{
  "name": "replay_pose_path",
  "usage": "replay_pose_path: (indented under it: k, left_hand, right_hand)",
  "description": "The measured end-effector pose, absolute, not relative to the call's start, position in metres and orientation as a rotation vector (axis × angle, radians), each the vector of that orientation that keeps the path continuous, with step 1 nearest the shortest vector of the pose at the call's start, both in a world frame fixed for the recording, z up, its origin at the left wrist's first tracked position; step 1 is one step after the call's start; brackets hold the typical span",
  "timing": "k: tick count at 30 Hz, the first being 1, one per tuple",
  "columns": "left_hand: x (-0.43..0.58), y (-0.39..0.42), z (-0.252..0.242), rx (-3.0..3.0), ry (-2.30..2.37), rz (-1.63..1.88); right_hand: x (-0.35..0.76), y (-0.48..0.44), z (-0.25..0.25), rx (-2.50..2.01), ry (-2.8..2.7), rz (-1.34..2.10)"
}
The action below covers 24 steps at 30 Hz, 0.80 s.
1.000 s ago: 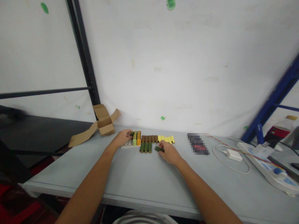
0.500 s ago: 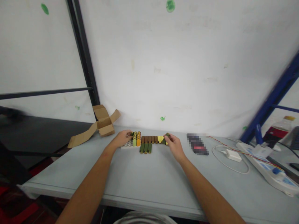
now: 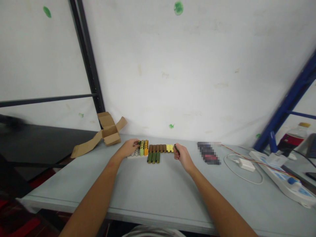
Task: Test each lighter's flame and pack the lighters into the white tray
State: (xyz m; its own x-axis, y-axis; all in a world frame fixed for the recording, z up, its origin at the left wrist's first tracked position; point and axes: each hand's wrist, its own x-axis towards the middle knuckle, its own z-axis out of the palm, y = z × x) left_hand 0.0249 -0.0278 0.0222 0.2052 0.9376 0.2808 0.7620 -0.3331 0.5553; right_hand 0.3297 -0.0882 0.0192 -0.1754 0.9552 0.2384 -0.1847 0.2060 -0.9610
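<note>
Two hands are stretched out over the grey table (image 3: 153,194). The right hand (image 3: 182,157) is closed in a pinch on a dark green piece (image 3: 176,148), which is held at the fingertips just above the table top. It sits at the right end of a row of brown pieces (image 3: 158,147) and yellow pieces (image 3: 170,147) lying just left of that hand. The left hand (image 3: 128,149) is laid with curled fingers against the light green and orange pieces (image 3: 144,147) standing on a white holder (image 3: 134,153); whether anything is gripped there cannot be told. Three more dark green pieces (image 3: 153,157) are lined up between the two hands, nearer the left one. By judgement, the work is served best by a light, steady pinch at the piece's ends, with the wrist raised so that the yellow pieces touching the fingertips are not pushed out of line. The held piece looks small, oblong and smooth, olive-dark, matching the three on the table; finer detail is too small to tell. A torn cardboard box (image 3: 108,131) lies beyond the left hand.
</note>
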Motion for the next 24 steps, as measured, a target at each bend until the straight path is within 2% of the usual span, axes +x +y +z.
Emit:
replay_pose_path:
  k: [6, 11, 16, 24]
  left_hand:
    - [0.028, -0.032, 0.025, 2.117, 1.598, 0.828]
    - [0.027, -0.032, 0.025, 2.15, 1.605, 0.821]
    - [0.025, -0.029, 0.022, 2.183, 1.605, 0.818]
    - [0.024, -0.028, 0.021, 2.143, 1.565, 0.86]
  right_hand:
    - [0.332, -0.095, 0.02, -1.082, -1.548, 0.935]
    - [0.33, -0.101, 0.023, -1.108, -1.677, 0.837]
    - [0.333, -0.101, 0.016, -1.067, -1.725, 0.578]
    - [0.327, -0.105, 0.021, -1.089, -1.653, 0.86]
